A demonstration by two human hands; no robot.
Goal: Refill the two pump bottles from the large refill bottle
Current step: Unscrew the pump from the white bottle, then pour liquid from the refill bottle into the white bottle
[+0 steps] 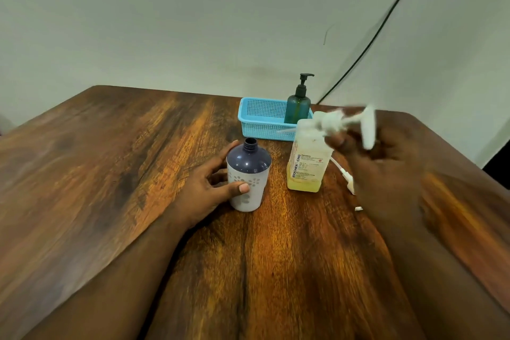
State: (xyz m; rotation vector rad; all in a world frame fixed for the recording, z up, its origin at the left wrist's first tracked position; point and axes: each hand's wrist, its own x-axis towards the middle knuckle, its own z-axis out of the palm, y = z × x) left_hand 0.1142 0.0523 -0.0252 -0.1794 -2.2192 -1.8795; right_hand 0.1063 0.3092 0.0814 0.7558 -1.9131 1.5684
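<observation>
1. Bare table (pixel 110 174) lies open to the left and along the near edge.
2. Central obstacles: uncapped blue-and-white bottle (pixel 248 176) and yellow-liquid bottle (pixel 307 163), near each other with a narrow gap between.
3. Behind them: blue basket (pixel 262 119) holding a green pump bottle (pixel 298 105).
</observation>
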